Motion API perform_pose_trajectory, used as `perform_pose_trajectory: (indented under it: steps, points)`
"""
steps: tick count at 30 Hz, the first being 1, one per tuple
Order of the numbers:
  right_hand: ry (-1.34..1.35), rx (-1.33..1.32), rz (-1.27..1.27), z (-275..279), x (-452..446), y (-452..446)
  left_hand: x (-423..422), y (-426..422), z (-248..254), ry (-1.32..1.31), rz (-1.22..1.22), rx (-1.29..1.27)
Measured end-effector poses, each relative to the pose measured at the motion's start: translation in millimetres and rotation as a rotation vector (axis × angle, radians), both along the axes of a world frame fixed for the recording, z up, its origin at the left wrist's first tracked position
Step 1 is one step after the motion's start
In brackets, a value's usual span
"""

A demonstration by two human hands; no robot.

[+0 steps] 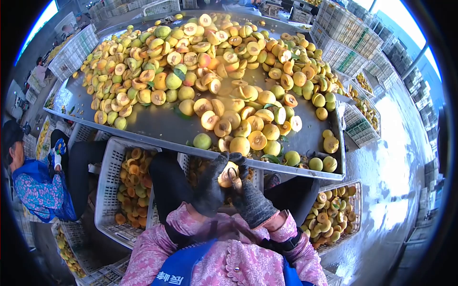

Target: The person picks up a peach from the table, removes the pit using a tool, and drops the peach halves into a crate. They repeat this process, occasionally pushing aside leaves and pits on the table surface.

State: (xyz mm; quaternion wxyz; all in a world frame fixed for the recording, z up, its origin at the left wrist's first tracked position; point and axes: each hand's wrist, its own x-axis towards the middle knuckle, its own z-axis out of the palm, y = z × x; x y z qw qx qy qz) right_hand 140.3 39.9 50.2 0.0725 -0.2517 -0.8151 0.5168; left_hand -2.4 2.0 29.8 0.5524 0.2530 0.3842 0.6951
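**Single fruit [228, 175] cupped between both gloved hands, just off the table edge**

Fruit is in front of me, at the near rim of the metal table [305, 131]. My left hand [210, 188] has fingers bent around its left side; my right hand [253, 198] closes in from the right, fingertips on it. Both grasping, nothing else visible in either. Can't tell if the fruit is whole or cut; fingers hide too much.

Risks, my read: wet skin on knit gloves could slip if one hand eases off early, and the fruit would drop toward the crate [182, 163] between my legs, or the floor. Squeezing too hard could bruise soft flesh. Hands sit very near the rim, so lifting carelessly could knock knuckles on it.

Also: the fruit heap [205, 57] is piled loose; a bump to the table could set pieces rolling. Green fruit [202, 141] right by the front rim looks likeliest to go. Left crate [106, 195] and right crate [358, 202] flank my legs, so a careless knee could jolt either.
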Motion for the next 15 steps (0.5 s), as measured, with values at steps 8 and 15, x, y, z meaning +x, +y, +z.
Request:
perform_pose_trajectory:
  steps: [8, 15]
  points:
    - [0.184, 0.200, 0.045, -75.7, -4.3, -6.6, 4.8, 4.3, -2.2, -0.001, 0.105, -0.072]
    - [-0.192, 0.184, 0.165, -28.9, -5.5, 0.3, -19.5, 2.6, -25.5, 0.647, -0.010, 0.091]
